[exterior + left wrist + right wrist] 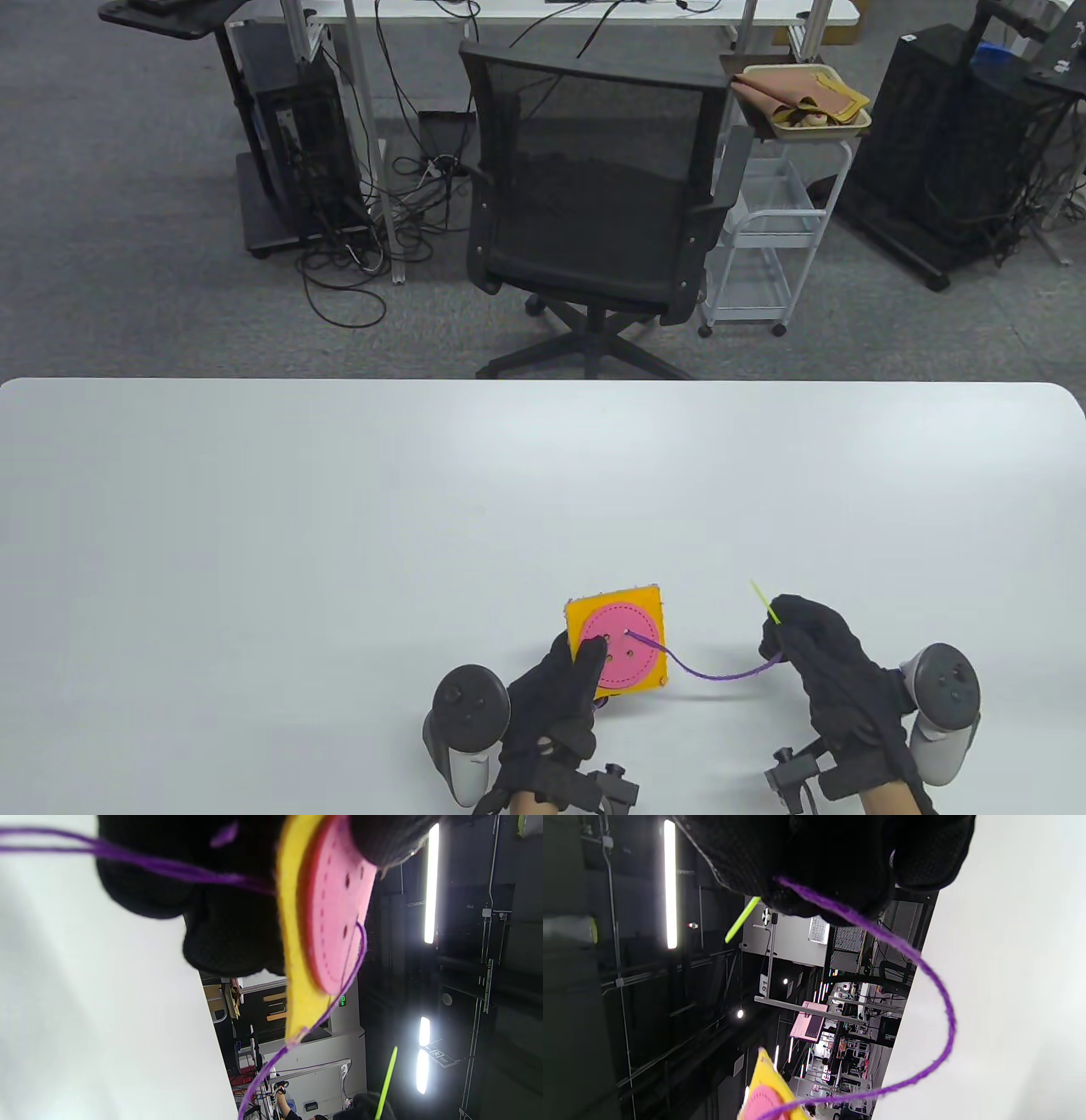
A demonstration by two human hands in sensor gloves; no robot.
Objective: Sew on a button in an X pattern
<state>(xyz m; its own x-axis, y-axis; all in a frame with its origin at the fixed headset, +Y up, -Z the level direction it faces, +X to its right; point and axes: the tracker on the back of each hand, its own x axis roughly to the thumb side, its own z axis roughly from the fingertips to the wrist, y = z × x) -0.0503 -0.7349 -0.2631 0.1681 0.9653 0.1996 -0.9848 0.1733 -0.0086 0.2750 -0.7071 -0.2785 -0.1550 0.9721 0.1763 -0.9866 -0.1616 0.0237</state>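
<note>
Button [622, 645], pink felt disc, 1, is mounted on 1 yellow felt square [646, 599] lifted near the worktop's [339, 526] near edge, with wide bare worktop beyond and to the left. 4 holes are counted in the button. Left hand [556, 696]: grip closed on the square's near-left corner. Right hand [819, 658]: grip closed on 1 lime needle [762, 599]. 1 purple thread [713, 674] sags between button and right hand. No legible writing is seen on these items.

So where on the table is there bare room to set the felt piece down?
The table is bare left of the left hand and beyond the felt square. Crowded between the hands: purple thread hangs toward the right hand.
</note>
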